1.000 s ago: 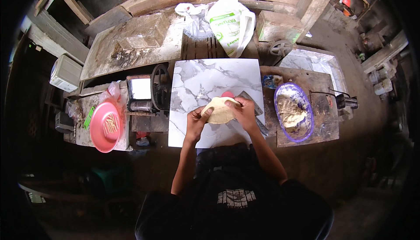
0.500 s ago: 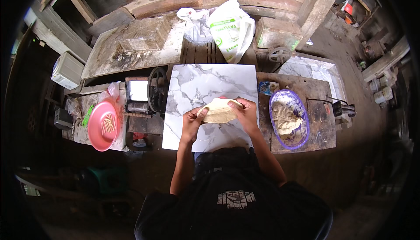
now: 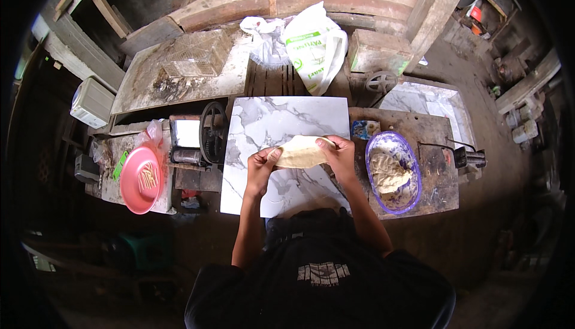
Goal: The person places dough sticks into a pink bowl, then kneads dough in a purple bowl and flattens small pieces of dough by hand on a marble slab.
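Note:
A flattened piece of pale dough (image 3: 300, 153) is stretched between my hands, over the white marble-patterned board (image 3: 281, 119). My left hand (image 3: 262, 165) pinches its left end, thumb on top. At its right end, my right hand (image 3: 339, 151) grips the upper corner between thumb and fingers. To the right, a purple-rimmed oval basin (image 3: 417, 176) holds a larger lump of dough (image 3: 388, 173). On the left, a round pink basin (image 3: 129, 190) contains several thin dough strips (image 3: 147, 178).
A hand-cranked roller machine (image 3: 190, 143) with a dark wheel (image 3: 211, 132) stands left of the board. Behind the board are a white-and-green plastic sack (image 3: 312, 47) and a wire cage (image 3: 197, 54). A blue packet (image 3: 364, 129) lies by the oval basin.
The dough is pulled a little longer and flatter between my hands, its right end spread wider. Both hands keep their hold. The surroundings sit slightly lower in view.

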Demonstrator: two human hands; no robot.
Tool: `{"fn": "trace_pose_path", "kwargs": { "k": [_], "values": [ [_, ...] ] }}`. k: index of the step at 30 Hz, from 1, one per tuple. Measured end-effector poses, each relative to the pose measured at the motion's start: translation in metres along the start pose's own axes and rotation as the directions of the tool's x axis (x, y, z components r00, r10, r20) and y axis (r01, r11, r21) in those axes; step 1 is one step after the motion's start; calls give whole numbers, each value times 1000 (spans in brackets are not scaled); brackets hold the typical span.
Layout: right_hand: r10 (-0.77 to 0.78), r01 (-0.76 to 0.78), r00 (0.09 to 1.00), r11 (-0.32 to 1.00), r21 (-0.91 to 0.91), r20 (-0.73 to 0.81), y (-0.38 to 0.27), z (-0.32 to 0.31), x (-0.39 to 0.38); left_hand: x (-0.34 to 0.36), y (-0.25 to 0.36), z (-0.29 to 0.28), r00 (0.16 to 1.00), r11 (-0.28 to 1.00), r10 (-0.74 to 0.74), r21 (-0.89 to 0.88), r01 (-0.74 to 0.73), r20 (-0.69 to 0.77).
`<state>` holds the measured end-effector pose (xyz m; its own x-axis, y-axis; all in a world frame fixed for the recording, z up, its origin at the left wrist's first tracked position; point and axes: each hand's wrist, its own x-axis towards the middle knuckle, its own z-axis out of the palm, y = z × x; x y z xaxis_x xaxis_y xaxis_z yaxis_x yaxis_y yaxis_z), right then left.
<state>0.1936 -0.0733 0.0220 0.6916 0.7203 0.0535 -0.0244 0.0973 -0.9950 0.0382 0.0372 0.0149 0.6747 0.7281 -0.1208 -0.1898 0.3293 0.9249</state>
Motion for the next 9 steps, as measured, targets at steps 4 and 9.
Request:
{"fn": "trace_pose_path", "kwargs": {
  "k": [4, 9],
  "values": [
    [-37, 36, 999, 999, -4, -16, -1, -1, 0, 1, 2, 1, 1000, 1000, -1, -16, 2, 18],
    [-39, 38, 999, 999, -28, -5, 1, 0, -1, 2, 3, 1, 999, 999, -37, -30, 37, 13]
  ]
}}
